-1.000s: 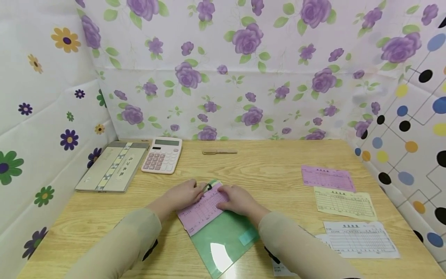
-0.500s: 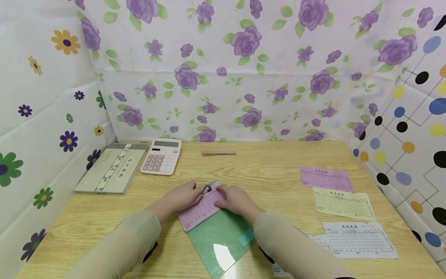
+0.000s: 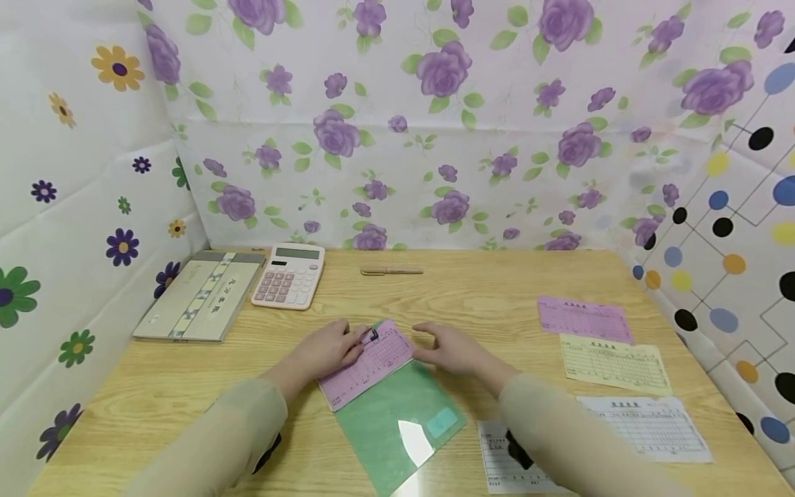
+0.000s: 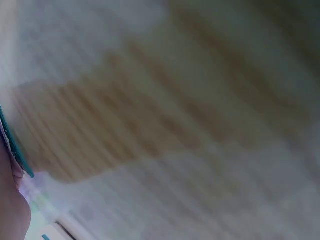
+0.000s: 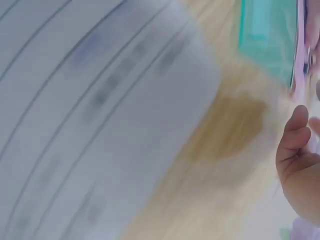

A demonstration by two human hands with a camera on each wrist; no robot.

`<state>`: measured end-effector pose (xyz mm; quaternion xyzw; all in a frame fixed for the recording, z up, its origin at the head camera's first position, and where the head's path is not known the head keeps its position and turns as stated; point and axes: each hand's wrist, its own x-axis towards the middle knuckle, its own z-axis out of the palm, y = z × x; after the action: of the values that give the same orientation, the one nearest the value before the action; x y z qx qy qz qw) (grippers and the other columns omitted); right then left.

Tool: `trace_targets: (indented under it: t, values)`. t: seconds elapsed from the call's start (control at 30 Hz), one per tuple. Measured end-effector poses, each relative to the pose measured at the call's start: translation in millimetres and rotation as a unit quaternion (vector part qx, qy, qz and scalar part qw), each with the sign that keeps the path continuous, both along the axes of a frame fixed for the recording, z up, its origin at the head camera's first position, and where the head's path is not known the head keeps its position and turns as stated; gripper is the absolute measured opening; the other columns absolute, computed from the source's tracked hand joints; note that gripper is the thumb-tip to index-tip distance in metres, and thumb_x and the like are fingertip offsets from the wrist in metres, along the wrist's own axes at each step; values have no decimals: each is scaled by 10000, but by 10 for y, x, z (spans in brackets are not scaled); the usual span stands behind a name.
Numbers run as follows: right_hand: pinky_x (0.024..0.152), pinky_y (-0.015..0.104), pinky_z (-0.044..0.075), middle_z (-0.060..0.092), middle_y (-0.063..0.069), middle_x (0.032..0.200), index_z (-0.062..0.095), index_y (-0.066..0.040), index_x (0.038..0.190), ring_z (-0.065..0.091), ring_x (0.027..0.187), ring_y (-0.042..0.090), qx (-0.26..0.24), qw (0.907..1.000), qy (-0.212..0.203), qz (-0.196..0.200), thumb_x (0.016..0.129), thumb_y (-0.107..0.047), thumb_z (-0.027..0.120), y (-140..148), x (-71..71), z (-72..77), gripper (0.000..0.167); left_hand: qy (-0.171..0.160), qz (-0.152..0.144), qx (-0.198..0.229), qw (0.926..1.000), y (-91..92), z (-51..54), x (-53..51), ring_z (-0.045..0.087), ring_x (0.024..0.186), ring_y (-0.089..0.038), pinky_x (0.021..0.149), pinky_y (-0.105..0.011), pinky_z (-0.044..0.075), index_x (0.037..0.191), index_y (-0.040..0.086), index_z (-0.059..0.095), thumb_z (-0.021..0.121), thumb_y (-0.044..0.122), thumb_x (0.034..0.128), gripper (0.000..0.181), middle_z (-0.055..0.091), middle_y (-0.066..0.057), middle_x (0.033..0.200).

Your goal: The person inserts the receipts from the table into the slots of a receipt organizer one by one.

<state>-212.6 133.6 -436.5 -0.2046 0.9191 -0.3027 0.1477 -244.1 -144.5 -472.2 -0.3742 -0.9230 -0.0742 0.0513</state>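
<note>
Currently, the left hand [image 3: 329, 348] pinches a black binder clip [image 3: 372, 335] at the far edge of a pink form [image 3: 379, 359], which lies over a green folder [image 3: 394, 421] on the counter [image 3: 478, 290]. Just right of the form, the right hand [image 3: 456, 351] holds nothing, fingers apart. Beyond lies a pen [image 3: 391, 270].

hands [image 3: 326, 348] [image 3: 456, 348] 2 | folder [image 3: 394, 424] 1 | clip [image 3: 374, 335] 1 | visible slips [image 3: 366, 369] [image 3: 585, 318] [image 3: 613, 362] [image 3: 655, 431] [image 3: 502, 473] 5 | calculator [image 3: 289, 277] 1 | pen [image 3: 392, 270] 1 | bundle [image 3: 199, 297] 1
</note>
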Motion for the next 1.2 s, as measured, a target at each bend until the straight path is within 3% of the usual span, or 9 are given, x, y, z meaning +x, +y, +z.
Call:
trace_targets:
  t: [0.2, 0.47, 0.77, 1.0, 1.2]
  values:
    - [696, 330, 439, 567, -27, 845, 469, -94, 1374, 516, 748, 116, 426, 9962, 69, 753, 864, -308, 680, 532, 85, 112, 592, 83, -89, 99, 9999, 4, -19, 11, 380, 649, -115, 557, -260, 370, 1335, 105, 520, 557, 301, 938, 445, 426, -15, 827]
    - [733, 365, 410, 526, -9, 916, 531, -140, 1327, 475, 824, 159, 840, 9935, -17, 767, 797, -363, 741, 985, 261, 154, 612, -46, 49, 122, 9999, 13, 11, 10, 368, 654, -111, 569, -257, 360, 1342, 108, 520, 550, 305, 942, 447, 414, -4, 824]
    - [691, 278, 388, 444, -54, 976, 530, -222, 1324, 428, 807, 119, 1236, 9870, -44, 1029, 745, -506, 722, 1228, 464, 72, 673, -259, 47, 34, 9996, -2, 61, 1, 372, 650, -106, 572, -256, 369, 1359, 105, 506, 551, 308, 944, 464, 412, -1, 824]
    - [645, 243, 365, 392, -36, 1029, 500, -249, 1349, 392, 787, 104, 1224, 9861, -129, 1121, 697, -516, 750, 1396, 611, 57, 748, -569, 65, 27, 9984, -54, 71, 8, 374, 660, -95, 584, -244, 370, 1395, 108, 461, 552, 314, 947, 501, 399, 12, 848]
    - [629, 224, 368, 391, -40, 1051, 490, -224, 1363, 392, 775, 89, 1152, 9867, 40, 1145, 698, -480, 767, 1510, 649, 29, 764, -501, 86, 57, 9987, -85, 42, 18, 363, 677, -86, 597, -233, 367, 1408, 122, 444, 555, 314, 948, 511, 385, 20, 860]
